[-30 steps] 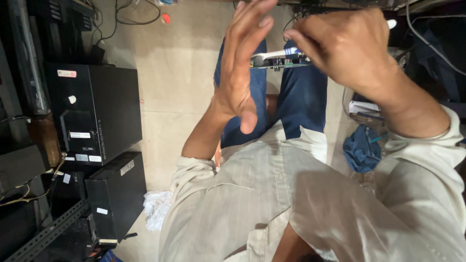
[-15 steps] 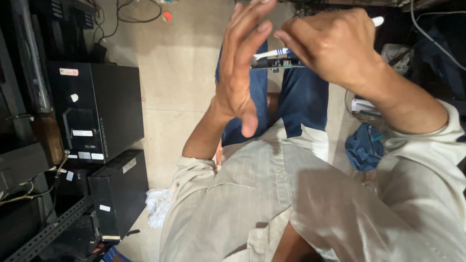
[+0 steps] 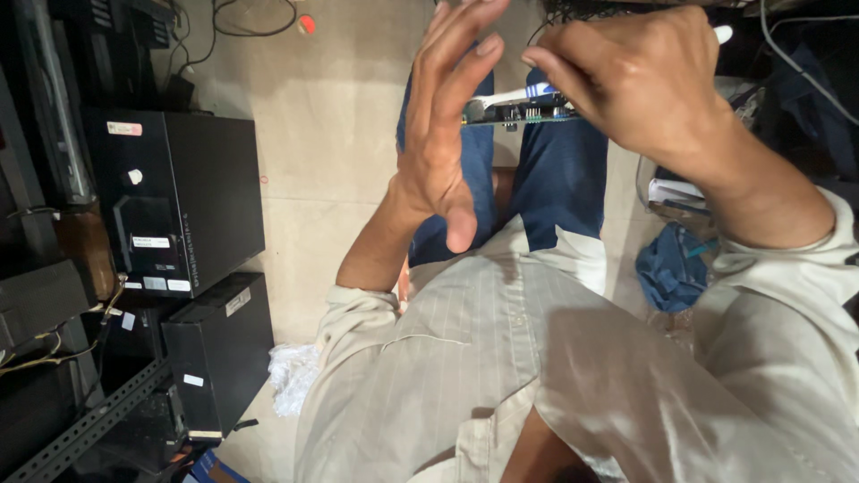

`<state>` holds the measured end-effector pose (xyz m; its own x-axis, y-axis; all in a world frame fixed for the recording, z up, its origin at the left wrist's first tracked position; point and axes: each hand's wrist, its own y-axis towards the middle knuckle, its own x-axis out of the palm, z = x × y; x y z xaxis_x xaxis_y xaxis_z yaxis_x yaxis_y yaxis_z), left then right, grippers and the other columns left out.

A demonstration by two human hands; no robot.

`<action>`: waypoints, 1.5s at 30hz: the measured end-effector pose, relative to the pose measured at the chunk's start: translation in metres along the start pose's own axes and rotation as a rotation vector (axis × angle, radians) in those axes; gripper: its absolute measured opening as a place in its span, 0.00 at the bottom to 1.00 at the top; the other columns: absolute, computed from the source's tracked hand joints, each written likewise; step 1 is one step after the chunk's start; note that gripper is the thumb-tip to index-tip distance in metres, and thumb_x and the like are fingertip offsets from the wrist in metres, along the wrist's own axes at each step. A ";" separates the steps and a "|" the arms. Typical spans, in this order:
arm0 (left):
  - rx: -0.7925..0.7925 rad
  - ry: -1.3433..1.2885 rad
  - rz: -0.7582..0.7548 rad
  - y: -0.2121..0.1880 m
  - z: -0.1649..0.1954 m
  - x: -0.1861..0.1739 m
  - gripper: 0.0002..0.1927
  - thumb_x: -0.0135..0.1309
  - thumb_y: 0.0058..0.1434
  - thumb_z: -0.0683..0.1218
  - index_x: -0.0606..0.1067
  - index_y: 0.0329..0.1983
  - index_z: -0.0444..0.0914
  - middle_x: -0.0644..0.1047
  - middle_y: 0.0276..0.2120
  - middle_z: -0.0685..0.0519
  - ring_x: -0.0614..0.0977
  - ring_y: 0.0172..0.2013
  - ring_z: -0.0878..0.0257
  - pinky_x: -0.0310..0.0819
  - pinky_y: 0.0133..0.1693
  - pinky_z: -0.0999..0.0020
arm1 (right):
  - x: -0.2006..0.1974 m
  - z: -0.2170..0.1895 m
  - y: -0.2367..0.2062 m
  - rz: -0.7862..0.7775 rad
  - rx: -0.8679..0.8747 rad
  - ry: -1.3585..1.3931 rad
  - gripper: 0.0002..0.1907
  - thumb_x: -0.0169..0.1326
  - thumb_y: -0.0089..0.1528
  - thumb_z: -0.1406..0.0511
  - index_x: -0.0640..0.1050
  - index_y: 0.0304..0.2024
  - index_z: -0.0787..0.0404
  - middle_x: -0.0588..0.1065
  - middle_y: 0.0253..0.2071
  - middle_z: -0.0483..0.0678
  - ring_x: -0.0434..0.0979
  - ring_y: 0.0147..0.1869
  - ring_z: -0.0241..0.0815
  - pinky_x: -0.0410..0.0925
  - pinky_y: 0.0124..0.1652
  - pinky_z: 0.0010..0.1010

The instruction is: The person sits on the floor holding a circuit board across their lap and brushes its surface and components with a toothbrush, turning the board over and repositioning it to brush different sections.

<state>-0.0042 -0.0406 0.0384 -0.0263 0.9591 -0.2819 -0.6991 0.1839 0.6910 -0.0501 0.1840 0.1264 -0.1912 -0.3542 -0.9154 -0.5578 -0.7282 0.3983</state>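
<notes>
A small green circuit board [image 3: 523,109] with a white-and-blue part is held edge-on above the lap, pinched in the right hand [image 3: 640,76]. The left hand [image 3: 443,134] is laid flat against its end, fingers released. Black computer cases [image 3: 179,201] are stood on the floor.

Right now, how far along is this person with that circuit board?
Done: the green circuit board is out and held up, clear of the black computer cases. In hand: the right hand works a white-handled tool at it, left hand open alongside. Left: the board isn't set down or fitted anywhere.
</notes>
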 end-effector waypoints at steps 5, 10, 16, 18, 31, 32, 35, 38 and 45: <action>-0.023 0.000 0.021 -0.003 -0.003 0.000 0.66 0.23 0.42 0.88 0.58 0.75 0.43 0.62 0.74 0.44 0.64 0.73 0.49 0.47 0.74 0.50 | 0.000 0.003 -0.004 0.027 0.006 0.031 0.08 0.61 0.73 0.63 0.81 0.38 0.57 0.76 0.27 0.41 0.76 0.29 0.40 0.64 0.31 0.29; -0.026 -0.024 0.072 -0.004 -0.010 0.000 0.67 0.23 0.44 0.88 0.60 0.74 0.40 0.63 0.73 0.43 0.65 0.72 0.47 0.49 0.73 0.50 | -0.020 0.007 -0.011 0.074 0.078 0.068 0.07 0.57 0.71 0.64 0.82 0.41 0.61 0.74 0.29 0.45 0.75 0.32 0.41 0.65 0.35 0.31; -0.026 0.019 0.063 -0.004 -0.012 0.004 0.66 0.21 0.44 0.88 0.60 0.75 0.41 0.63 0.73 0.44 0.64 0.73 0.47 0.46 0.74 0.50 | -0.001 0.002 -0.006 -0.001 0.051 -0.076 0.15 0.62 0.72 0.59 0.80 0.32 0.58 0.72 0.31 0.46 0.74 0.32 0.43 0.65 0.34 0.34; -0.034 0.048 0.066 -0.004 -0.011 0.003 0.66 0.21 0.44 0.88 0.60 0.75 0.41 0.63 0.73 0.44 0.64 0.73 0.47 0.45 0.74 0.49 | 0.010 -0.003 -0.002 0.000 0.028 -0.046 0.17 0.62 0.71 0.59 0.78 0.30 0.59 0.71 0.33 0.46 0.74 0.33 0.42 0.65 0.34 0.34; -0.100 0.165 0.040 0.001 -0.002 -0.001 0.64 0.21 0.49 0.87 0.64 0.74 0.41 0.63 0.73 0.43 0.63 0.74 0.47 0.44 0.74 0.46 | -0.018 0.028 -0.057 -0.016 -0.006 -0.168 0.15 0.63 0.70 0.59 0.79 0.31 0.58 0.72 0.36 0.42 0.73 0.36 0.38 0.64 0.36 0.28; -0.110 0.192 0.016 0.002 -0.001 -0.001 0.63 0.21 0.50 0.87 0.64 0.74 0.41 0.62 0.73 0.44 0.62 0.74 0.47 0.43 0.74 0.45 | -0.021 0.035 -0.069 -0.021 0.015 -0.173 0.12 0.61 0.70 0.60 0.80 0.33 0.58 0.73 0.37 0.42 0.73 0.37 0.37 0.63 0.37 0.27; -0.111 0.279 -0.061 0.006 0.003 -0.002 0.61 0.21 0.52 0.87 0.65 0.74 0.42 0.62 0.73 0.43 0.62 0.73 0.47 0.40 0.73 0.43 | -0.023 0.049 -0.096 -0.023 0.073 -0.162 0.07 0.58 0.68 0.62 0.81 0.37 0.58 0.73 0.38 0.41 0.71 0.36 0.36 0.61 0.36 0.26; -0.095 0.333 -0.067 0.008 0.006 -0.001 0.60 0.21 0.53 0.86 0.66 0.73 0.43 0.61 0.73 0.44 0.62 0.73 0.47 0.40 0.72 0.43 | -0.017 0.047 -0.098 -0.001 0.092 -0.155 0.07 0.59 0.68 0.63 0.82 0.37 0.58 0.72 0.35 0.41 0.72 0.35 0.37 0.62 0.36 0.26; -0.112 0.395 -0.084 0.011 0.007 -0.004 0.61 0.22 0.52 0.87 0.67 0.73 0.42 0.63 0.72 0.45 0.63 0.72 0.47 0.39 0.72 0.41 | 0.013 0.017 -0.051 0.105 -0.082 -0.098 0.12 0.67 0.68 0.61 0.79 0.34 0.59 0.72 0.36 0.45 0.72 0.36 0.40 0.63 0.35 0.29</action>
<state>-0.0068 -0.0410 0.0523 -0.2226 0.7813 -0.5832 -0.7835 0.2125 0.5839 -0.0376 0.2262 0.0936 -0.3252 -0.3746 -0.8683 -0.4636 -0.7371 0.4917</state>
